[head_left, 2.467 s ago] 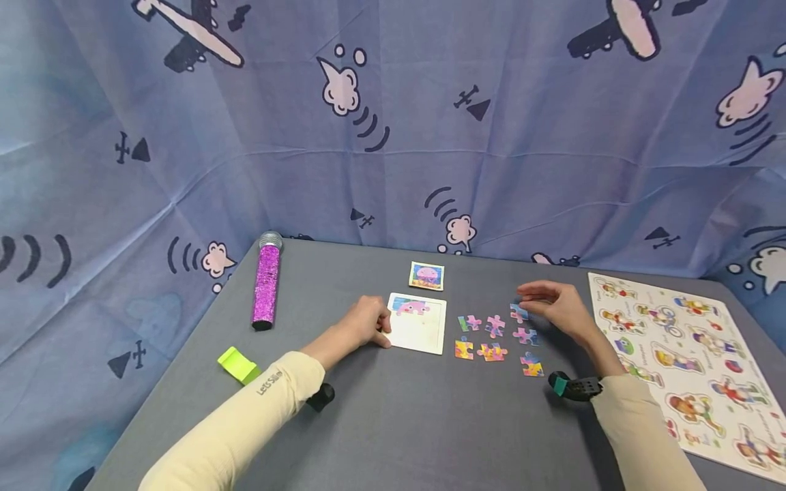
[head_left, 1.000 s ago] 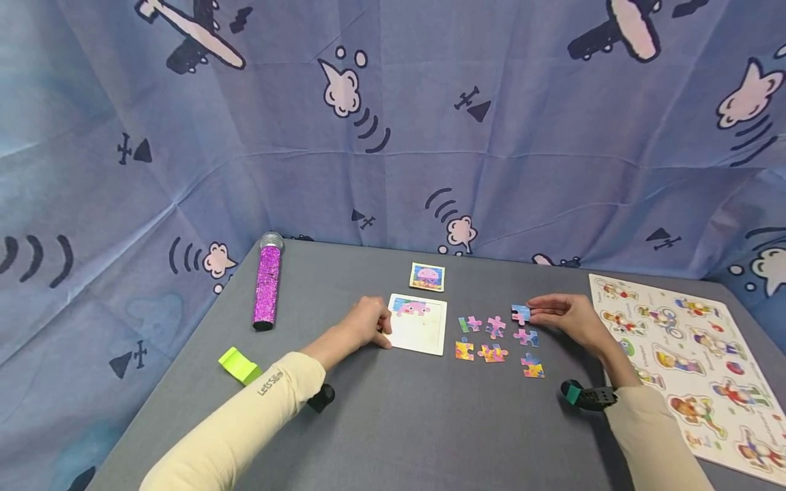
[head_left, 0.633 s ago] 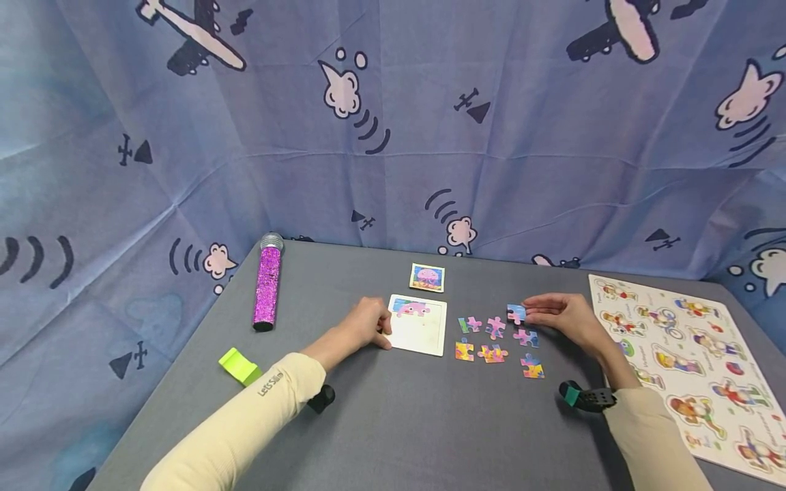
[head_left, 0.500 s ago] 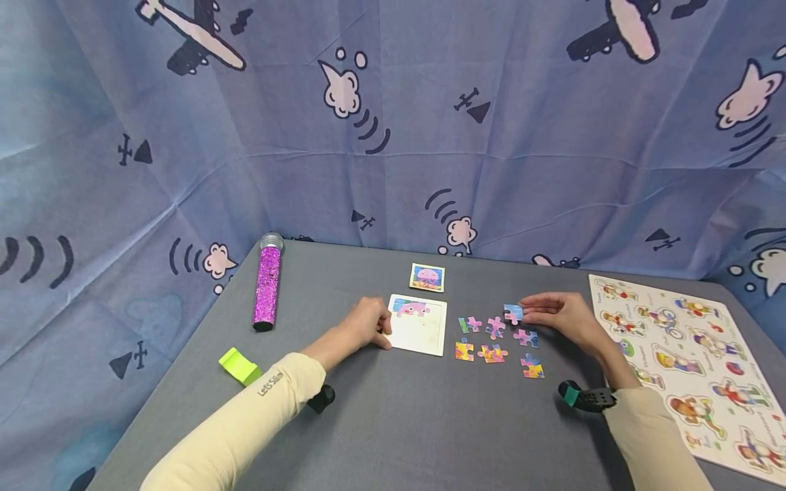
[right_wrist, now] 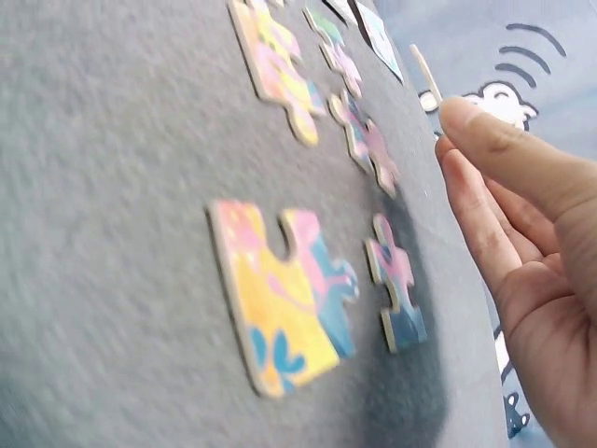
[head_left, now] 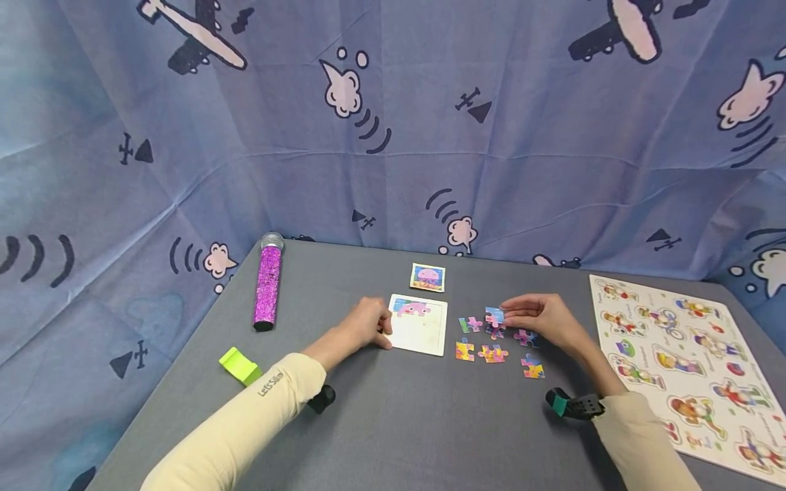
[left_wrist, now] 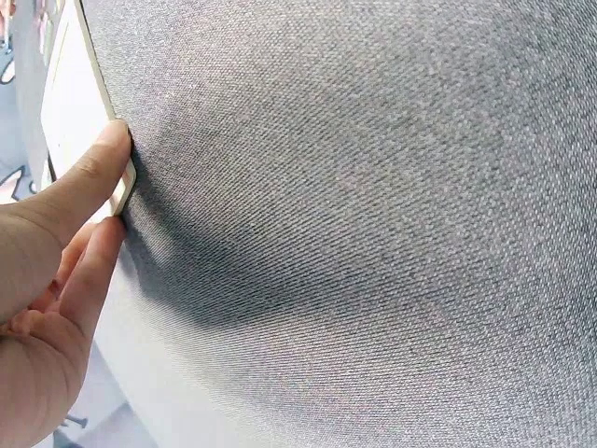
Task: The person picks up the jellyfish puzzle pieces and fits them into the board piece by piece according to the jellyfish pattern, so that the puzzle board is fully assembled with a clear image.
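Observation:
My left hand [head_left: 362,322] pinches the near left corner of a white puzzle tray [head_left: 420,337], thumb on one edge and fingers on the other. Joined pieces with a pink creature on blue [head_left: 410,307] lie along the tray's upper left. Between thumb and fingertips my right hand [head_left: 543,320] holds a blue and pink puzzle piece [head_left: 494,315], raised over the loose pieces. The right wrist view shows that held piece [right_wrist: 425,73] nearly edge-on. Below it lie several loose pieces, among them a yellow one [right_wrist: 280,299] and a pink and blue one [right_wrist: 396,280].
Behind the tray lies a small jellyfish picture card [head_left: 427,277]. A glittery purple microphone [head_left: 267,286] and a lime green object [head_left: 239,366] are on the left. A large illustrated board [head_left: 681,361] covers the right side of the grey table [head_left: 430,423]. A printed curtain [head_left: 393,136] hangs behind.
My right hand has taken hold of the blue and pink piece, lifted it and carried it left over the other loose pieces. The left hand and the tray have stayed in place.

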Available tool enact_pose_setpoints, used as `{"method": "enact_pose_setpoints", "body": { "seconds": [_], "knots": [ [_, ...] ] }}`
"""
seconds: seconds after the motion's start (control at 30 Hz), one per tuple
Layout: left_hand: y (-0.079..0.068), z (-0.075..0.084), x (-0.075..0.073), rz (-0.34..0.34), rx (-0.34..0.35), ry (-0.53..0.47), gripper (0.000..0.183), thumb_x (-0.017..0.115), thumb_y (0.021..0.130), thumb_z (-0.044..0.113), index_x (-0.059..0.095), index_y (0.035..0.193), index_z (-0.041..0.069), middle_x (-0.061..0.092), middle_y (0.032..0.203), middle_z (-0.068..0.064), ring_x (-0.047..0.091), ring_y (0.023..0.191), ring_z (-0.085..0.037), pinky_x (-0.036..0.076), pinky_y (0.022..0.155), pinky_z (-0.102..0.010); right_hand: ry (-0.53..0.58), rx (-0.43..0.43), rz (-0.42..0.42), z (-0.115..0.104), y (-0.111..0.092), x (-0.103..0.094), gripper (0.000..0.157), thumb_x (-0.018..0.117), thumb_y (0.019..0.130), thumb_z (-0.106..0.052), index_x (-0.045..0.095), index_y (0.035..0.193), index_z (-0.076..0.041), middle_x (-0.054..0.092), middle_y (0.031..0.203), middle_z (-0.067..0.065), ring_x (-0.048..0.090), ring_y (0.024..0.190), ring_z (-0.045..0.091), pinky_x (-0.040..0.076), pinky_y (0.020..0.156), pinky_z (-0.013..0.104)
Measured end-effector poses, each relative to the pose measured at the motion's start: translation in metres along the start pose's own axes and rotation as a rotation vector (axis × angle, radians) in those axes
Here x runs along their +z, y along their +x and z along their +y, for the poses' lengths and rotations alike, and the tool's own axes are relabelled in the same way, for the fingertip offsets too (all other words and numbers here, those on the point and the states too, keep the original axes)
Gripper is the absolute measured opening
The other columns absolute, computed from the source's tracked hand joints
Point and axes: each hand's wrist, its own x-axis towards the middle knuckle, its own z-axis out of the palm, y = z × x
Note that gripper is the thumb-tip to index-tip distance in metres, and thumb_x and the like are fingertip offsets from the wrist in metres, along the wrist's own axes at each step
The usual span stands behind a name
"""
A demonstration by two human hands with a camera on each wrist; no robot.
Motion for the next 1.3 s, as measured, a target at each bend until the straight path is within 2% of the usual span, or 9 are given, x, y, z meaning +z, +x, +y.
{"method": "enact_pose_setpoints", "body": {
  "seconds": [0.3, 0.5, 0.73, 1.03, 1.3],
  "knots": [
    [0.0, 0.0, 0.001, -0.003, -0.009, -0.006, 0.023, 0.088, 0.063, 0.006, 0.066, 0.066, 0.004, 0.055, 0.075, -0.002, 0.044, 0.069, -0.01, 0.04, 0.064, -0.025, 0.072, -0.042, 0.006, -0.007, 0.004, 0.015, 0.038, 0.074, 0.083, -0.008, 0.062, 0.114, 0.011, 0.067, 0.105, 0.025, 0.069, 0.086, 0.009, 0.055, 0.073, 0.03],
    [0.0, -0.001, 0.001, 0.004, -0.003, -0.02, 0.023, 0.088, 0.063, 0.006, 0.065, 0.066, 0.003, 0.055, 0.075, -0.003, 0.045, 0.069, -0.011, 0.041, 0.063, -0.025, 0.109, -0.058, -0.002, -0.011, 0.012, 0.026, 0.036, 0.072, 0.084, -0.004, 0.061, 0.114, 0.013, 0.065, 0.107, 0.029, 0.069, 0.087, 0.009, 0.054, 0.075, 0.027],
    [-0.001, -0.001, 0.0, -0.003, 0.002, -0.018, 0.023, 0.088, 0.063, 0.006, 0.066, 0.067, 0.003, 0.056, 0.075, -0.004, 0.043, 0.067, -0.01, 0.039, 0.062, -0.024, 0.135, -0.063, 0.007, -0.012, 0.022, 0.04, 0.035, 0.072, 0.083, -0.002, 0.061, 0.114, 0.012, 0.066, 0.107, 0.028, 0.069, 0.086, 0.009, 0.054, 0.075, 0.025],
    [-0.001, -0.001, -0.001, -0.006, 0.003, -0.005, 0.023, 0.088, 0.063, 0.007, 0.066, 0.067, 0.003, 0.055, 0.074, -0.002, 0.043, 0.068, -0.01, 0.039, 0.063, -0.024, 0.149, -0.072, 0.022, -0.014, 0.035, 0.06, 0.035, 0.071, 0.083, 0.0, 0.061, 0.114, 0.012, 0.065, 0.107, 0.028, 0.068, 0.086, 0.01, 0.053, 0.075, 0.023],
    [0.0, 0.0, 0.0, -0.004, -0.009, -0.004, 0.022, 0.088, 0.063, 0.007, 0.067, 0.067, 0.004, 0.055, 0.073, -0.001, 0.044, 0.068, -0.01, 0.04, 0.063, -0.024, 0.083, -0.085, 0.041, -0.018, 0.046, 0.077, 0.032, 0.073, 0.081, 0.0, 0.064, 0.109, 0.011, 0.067, 0.103, 0.026, 0.068, 0.086, 0.016, 0.053, 0.071, 0.02]
  ]
}}
